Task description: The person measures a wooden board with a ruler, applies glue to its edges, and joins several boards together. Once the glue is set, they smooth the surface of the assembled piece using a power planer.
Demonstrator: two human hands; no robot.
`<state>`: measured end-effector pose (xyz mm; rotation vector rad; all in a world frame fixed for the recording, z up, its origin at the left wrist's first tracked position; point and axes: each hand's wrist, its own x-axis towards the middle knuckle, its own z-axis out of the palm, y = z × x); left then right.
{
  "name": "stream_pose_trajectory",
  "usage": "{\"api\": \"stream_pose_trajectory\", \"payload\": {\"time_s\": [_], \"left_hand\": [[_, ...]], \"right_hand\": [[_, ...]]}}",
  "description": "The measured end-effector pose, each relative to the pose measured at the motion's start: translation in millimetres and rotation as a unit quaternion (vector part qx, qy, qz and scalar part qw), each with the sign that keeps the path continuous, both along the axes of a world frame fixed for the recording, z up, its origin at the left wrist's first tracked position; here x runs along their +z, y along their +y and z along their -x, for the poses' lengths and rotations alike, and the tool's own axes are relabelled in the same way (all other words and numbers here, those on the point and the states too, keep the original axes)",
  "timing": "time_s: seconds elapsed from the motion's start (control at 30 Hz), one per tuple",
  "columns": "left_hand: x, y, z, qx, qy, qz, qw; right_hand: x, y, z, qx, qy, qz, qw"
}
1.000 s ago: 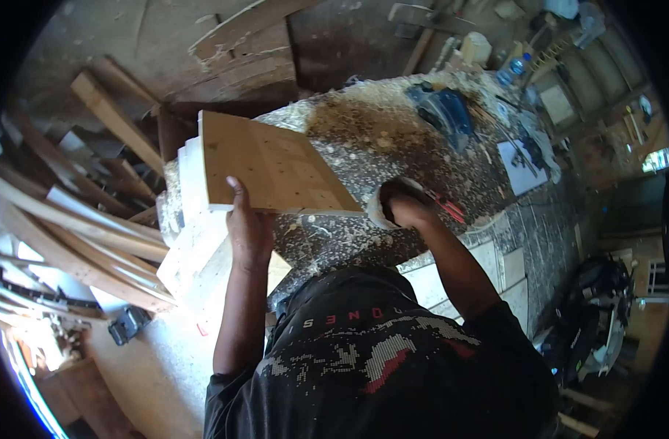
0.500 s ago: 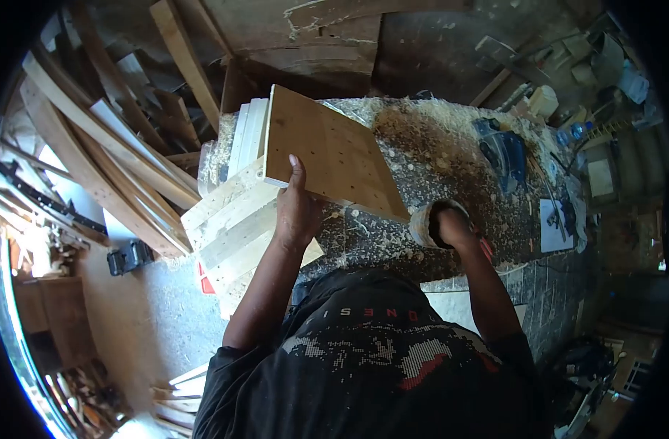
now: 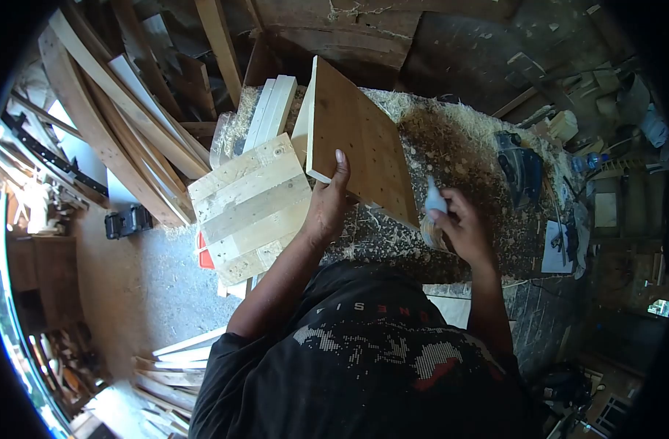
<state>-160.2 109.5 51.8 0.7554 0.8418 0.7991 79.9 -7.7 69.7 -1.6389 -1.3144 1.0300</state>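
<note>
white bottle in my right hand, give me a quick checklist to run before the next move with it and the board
1. Board gripped by left hand: ok, thumb on its face, held tilted up.
2. White bottle held in right hand: ok.
3. Nozzle open: cannot tell, too small and blurred.
4. Enough left in the bottle: cannot tell, its contents do not show.
5. Bench free of debris: not ok, wood shavings and chips lie across it.
6. Blue power tool apart from the board: ok, it sits further right on the bench.
</note>
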Motion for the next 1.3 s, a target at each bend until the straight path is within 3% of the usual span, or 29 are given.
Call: {"api": "stream_pose_trajectory", "payload": {"time_s": [0.17,0.3,0.5,1.3], "left_hand": [[13,-5,-3,0.01,0.024,-0.013,1.0],[13,-6,-4,0.009,0.027,-0.027,0.999],[21,-7,-3,0.0,0.027,-0.014,1.0],[28,-10,-4,0.008,0.012,0.007,1.0]], "right_hand": [[15,17,35,0.005,-0.074,-0.014,0.997],[17,22,49,-0.012,-0.035,-0.038,0.999],[18,24,53,-0.009,-0.073,-0.031,0.997],[15,32,49,0.015,-0.049,-0.052,0.997]]}}
